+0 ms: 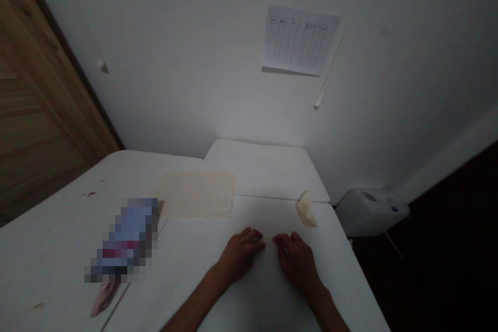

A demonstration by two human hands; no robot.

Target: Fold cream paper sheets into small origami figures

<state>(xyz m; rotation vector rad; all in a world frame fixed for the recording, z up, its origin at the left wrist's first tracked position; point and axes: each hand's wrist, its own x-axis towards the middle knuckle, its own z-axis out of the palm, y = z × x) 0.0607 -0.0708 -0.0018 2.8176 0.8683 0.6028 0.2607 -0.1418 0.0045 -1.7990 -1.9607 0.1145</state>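
Both my hands rest on a white table [187,280] with their fingertips meeting. My left hand [240,254] and my right hand [298,259] each pinch a small pale piece of paper [268,240] that lies flat between them; most of it is hidden under the fingers. A folded cream paper shape [307,209] stands just beyond my right hand. A stack of cream paper sheets [196,193] lies further back on the left.
A blurred-out flat object [124,241] lies on the table at the left, with a pinkish thing [103,296] sticking out below it. A white container [369,210] sits on the dark floor to the right. A printed chart [298,40] hangs on the wall.
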